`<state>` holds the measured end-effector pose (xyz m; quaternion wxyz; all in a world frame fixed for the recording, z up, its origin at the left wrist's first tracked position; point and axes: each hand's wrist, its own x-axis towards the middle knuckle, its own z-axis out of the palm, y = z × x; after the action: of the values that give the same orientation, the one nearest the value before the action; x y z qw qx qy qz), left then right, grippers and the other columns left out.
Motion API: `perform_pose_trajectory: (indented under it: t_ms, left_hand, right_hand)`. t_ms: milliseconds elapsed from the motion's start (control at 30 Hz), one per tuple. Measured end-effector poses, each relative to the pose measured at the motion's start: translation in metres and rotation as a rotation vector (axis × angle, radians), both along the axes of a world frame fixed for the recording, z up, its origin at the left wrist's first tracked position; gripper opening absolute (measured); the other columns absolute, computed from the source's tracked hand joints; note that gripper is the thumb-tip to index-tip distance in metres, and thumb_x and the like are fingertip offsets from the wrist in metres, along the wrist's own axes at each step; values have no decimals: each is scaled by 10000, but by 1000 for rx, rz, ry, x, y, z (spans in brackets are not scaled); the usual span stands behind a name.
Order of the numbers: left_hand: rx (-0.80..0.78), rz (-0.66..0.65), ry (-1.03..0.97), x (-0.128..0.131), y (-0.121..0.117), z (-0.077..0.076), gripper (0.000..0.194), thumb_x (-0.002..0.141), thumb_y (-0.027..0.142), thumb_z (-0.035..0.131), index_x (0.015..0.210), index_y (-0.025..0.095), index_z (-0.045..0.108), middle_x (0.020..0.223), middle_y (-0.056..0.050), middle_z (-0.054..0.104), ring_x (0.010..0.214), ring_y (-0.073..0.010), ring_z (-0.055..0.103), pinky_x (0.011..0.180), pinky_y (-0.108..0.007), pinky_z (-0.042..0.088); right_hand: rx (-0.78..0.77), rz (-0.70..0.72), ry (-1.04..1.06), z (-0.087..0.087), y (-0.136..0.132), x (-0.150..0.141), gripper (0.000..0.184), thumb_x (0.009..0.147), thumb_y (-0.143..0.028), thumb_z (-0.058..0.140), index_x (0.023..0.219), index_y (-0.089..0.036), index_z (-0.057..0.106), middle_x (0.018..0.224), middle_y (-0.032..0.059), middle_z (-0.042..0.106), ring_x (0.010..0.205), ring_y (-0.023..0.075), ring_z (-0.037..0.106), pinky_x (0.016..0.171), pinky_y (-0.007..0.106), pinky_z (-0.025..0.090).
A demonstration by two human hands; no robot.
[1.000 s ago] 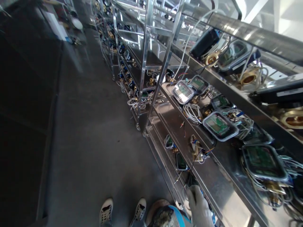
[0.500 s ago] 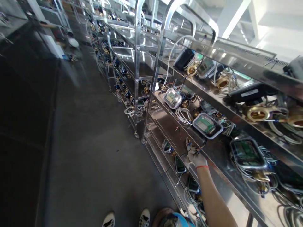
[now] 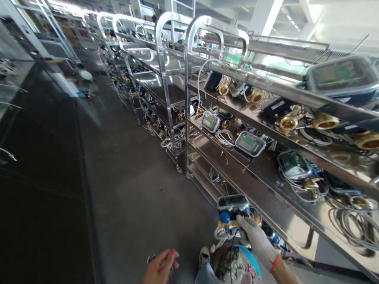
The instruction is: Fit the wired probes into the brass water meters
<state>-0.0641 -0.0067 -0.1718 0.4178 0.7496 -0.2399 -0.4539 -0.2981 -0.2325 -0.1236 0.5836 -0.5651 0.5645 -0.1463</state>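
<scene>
A: What is the right hand (image 3: pixel 257 238) doing?

B: It wears a pale work glove, and its grip is wrapped around a meter unit (image 3: pixel 233 211) with a clear-lidded display box on top, a blue cap and brass fittings below. The unit is off the rack, held low in front of the person's knees, just beside the lowest shelf (image 3: pixel 207 185).

A: And the left hand (image 3: pixel 160 266)?

B: Bare, at the bottom edge of the view, fingers curled narrow about something small and pale. I cannot tell what it is, or whether it is truly gripped.

A: Which step would you say this is?

B: I judge that the unit is being carried between the steel rack (image 3: pixel 189 98) and the person's lap. The middle shelf (image 3: pixel 266 189) carries more meters, one of them (image 3: pixel 250 142) with a coil of white cable (image 3: pixel 224 137) near it.

A: What does the next move call for?

B: Probably a firm hold on the brass body, since wires (image 3: pixel 229 232) dangle beneath it and could snag on the shelf lip.
</scene>
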Motion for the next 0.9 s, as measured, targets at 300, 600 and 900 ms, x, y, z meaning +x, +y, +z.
perform_pose_trajectory:
  t_ms: [300, 600, 900]
  left_hand:
    - [-149, -209, 334, 10, -50, 107, 497, 821, 606, 553, 931, 155, 728, 985, -89, 722, 962, -247, 621, 904, -304, 448]
    - [-13, 173, 934, 10, -29, 135, 543, 931, 534, 416, 1076, 69, 656, 889, -123, 737, 875, -245, 694, 874, -339, 522]
    - [-128, 618, 773, 30, -24, 176, 467, 954, 509, 365, 1065, 157, 651, 814, -73, 743, 767, -233, 712, 820, -371, 558]
  right_hand:
    - [-243, 809, -14, 120, 64, 20, 373, 882, -351, 503, 568, -175, 407, 540, -51, 363, 510, 77, 329, 481, 231, 216]
    - [-458, 808, -204, 133, 75, 55, 309, 918, -324, 476, 654, -168, 520, 616, -42, 468, 559, 78, 419, 536, 215, 289]
    - [-16, 183, -292, 55, 58, 17, 474, 883, -598, 450, 935, -145, 581, 479, -64, 465, 422, 87, 400, 434, 201, 300]
